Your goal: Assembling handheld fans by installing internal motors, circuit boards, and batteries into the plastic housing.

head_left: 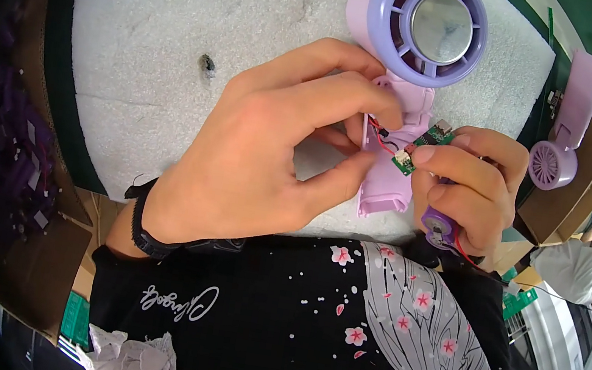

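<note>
A handheld fan lies on the foam pad, its round lavender head [379, 15] at the far side and its pink handle shell [385, 191] open toward me. My left hand [264, 142] grips the shell near the neck, thumb and fingers on its left edge. Thin red and black wires [381, 140] run from inside the shell toward a small green circuit board [433, 137]. Pinched between thumb and fingers of my right hand [477, 178], the board tilts above the shell. Under the curled fingers of that same hand sits a purple cylindrical battery [439, 226], with a red wire trailing off.
White foam pad [150, 33] covers the work surface. At left stands a cardboard box [46, 270] beside a heap of purple parts [18, 151]. To the right are another pink fan [576, 112], a cardboard box [578, 193] and, farther off, a person in a white shirt [566, 270].
</note>
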Action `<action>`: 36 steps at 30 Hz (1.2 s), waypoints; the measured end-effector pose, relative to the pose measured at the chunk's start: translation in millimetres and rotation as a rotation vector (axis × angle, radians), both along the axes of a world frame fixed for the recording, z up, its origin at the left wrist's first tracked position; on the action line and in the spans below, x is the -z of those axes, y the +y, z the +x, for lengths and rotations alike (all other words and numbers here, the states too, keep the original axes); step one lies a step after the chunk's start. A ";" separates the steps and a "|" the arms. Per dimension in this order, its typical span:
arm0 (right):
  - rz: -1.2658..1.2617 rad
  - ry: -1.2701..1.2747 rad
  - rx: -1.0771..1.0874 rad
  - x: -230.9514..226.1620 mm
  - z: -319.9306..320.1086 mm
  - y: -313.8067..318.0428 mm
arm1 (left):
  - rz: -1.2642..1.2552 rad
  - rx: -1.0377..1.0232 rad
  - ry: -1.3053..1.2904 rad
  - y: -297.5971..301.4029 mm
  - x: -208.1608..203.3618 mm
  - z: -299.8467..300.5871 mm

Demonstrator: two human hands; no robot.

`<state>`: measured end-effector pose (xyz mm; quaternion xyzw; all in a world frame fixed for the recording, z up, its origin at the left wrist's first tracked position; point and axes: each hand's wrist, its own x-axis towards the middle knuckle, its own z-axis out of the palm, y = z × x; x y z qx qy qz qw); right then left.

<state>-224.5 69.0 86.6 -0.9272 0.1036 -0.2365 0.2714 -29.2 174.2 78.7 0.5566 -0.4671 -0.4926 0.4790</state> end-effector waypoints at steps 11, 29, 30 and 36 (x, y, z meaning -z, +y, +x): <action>0.060 -0.155 0.040 15.3 -1.1 0.9 | -0.147 -0.001 -0.291 -1.3 6.4 -8.5; 0.084 -0.141 0.024 24.2 -3.6 6.7 | -0.153 0.010 -0.213 0.6 18.7 -12.6; 0.114 -0.131 0.026 29.0 -3.3 7.2 | -0.178 0.000 -0.257 -0.1 20.1 -13.6; 0.069 -0.151 0.129 53.0 9.4 11.1 | -0.129 -0.043 -0.220 2.9 45.4 -15.0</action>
